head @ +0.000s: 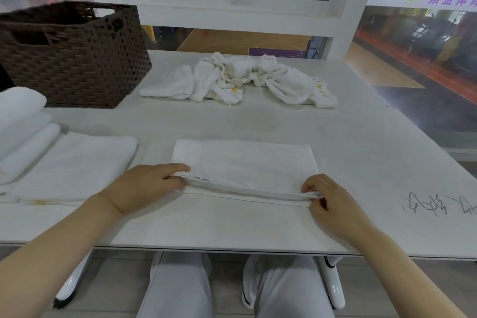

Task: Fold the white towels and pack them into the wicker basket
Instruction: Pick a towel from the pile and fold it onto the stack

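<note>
Half-folded white towel (247, 166) flat on the table (361, 137) near the front edge, long axis left to right. Near hem pinched at both ends: left hand (144, 186) on the left corner, right hand (333, 204) on the right (both equally near, fingers curled on the layered edge). Free cloth straight ahead, beyond the fingers. Folded towels (64, 162) left, crumpled towels (240, 79) behind, wicker basket (74, 59) far left.

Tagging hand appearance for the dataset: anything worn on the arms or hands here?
Nothing worn: left hand and right hand are bare, no gloves, rings, watch or bands visible. Both forearms are uncovered right to the frame edge, no sleeves in view. Fingers short-nailed, unmarked.
</note>
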`<state>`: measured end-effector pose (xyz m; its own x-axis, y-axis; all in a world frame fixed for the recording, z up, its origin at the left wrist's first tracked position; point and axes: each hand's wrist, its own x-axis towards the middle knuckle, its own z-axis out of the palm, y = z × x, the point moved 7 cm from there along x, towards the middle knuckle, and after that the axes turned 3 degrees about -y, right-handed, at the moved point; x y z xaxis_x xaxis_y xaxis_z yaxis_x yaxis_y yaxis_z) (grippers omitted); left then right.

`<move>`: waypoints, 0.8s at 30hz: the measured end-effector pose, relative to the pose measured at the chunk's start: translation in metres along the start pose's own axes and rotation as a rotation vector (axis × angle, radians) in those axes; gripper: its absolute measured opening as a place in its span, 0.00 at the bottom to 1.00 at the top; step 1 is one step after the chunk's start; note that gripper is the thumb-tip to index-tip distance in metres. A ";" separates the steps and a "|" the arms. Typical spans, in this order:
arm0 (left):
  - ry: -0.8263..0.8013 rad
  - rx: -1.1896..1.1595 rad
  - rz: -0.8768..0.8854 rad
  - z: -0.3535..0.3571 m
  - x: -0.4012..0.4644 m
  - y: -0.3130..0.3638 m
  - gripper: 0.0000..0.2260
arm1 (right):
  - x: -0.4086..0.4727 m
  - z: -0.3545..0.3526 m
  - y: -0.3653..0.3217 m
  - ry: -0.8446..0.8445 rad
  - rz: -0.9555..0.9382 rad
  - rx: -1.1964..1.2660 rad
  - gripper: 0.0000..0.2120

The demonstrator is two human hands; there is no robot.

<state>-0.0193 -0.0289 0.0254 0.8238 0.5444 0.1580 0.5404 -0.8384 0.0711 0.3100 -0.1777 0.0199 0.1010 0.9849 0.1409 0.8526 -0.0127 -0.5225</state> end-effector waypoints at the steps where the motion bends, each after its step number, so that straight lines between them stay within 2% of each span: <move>1: 0.045 -0.025 0.044 -0.001 -0.004 0.001 0.11 | 0.000 0.001 0.000 -0.012 0.001 -0.006 0.17; 3: 0.098 0.080 0.149 -0.003 -0.009 0.004 0.15 | -0.001 0.001 0.000 -0.029 -0.005 -0.015 0.18; 4: 0.059 0.094 0.175 0.000 -0.013 0.004 0.15 | 0.000 0.000 0.000 -0.034 -0.011 -0.015 0.18; 5: 0.029 0.093 0.179 0.000 -0.017 0.004 0.14 | 0.000 -0.001 -0.001 -0.038 -0.015 -0.012 0.18; 8: 0.081 0.165 0.209 0.000 -0.013 0.007 0.18 | 0.001 -0.004 -0.001 -0.052 -0.015 0.004 0.18; 10: 0.120 0.195 0.170 -0.006 -0.005 0.007 0.15 | 0.000 -0.004 -0.002 -0.058 -0.009 0.015 0.17; 11: 0.093 0.300 0.187 0.002 -0.001 0.006 0.14 | 0.001 -0.005 -0.002 -0.055 -0.006 0.019 0.17; 13: 0.066 0.232 0.127 0.006 0.001 0.004 0.15 | 0.002 -0.006 -0.002 -0.048 0.001 0.022 0.16; 16: 0.061 0.294 0.114 0.002 0.000 0.003 0.12 | 0.008 -0.009 -0.002 -0.061 0.000 -0.010 0.14; 17: 0.015 0.275 0.089 0.001 0.001 0.001 0.11 | 0.010 -0.012 -0.001 -0.069 0.006 -0.033 0.14; 20: 0.079 0.249 0.045 -0.023 0.006 0.008 0.12 | 0.018 -0.030 0.002 -0.052 0.039 -0.053 0.13; 24: 0.159 0.133 0.070 -0.068 0.007 0.014 0.11 | 0.033 -0.067 -0.008 0.027 0.057 0.001 0.15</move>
<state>-0.0173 -0.0384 0.0946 0.8284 0.4652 0.3120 0.5095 -0.8572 -0.0747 0.3408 -0.1566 0.0854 0.1631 0.9776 0.1331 0.8445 -0.0686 -0.5312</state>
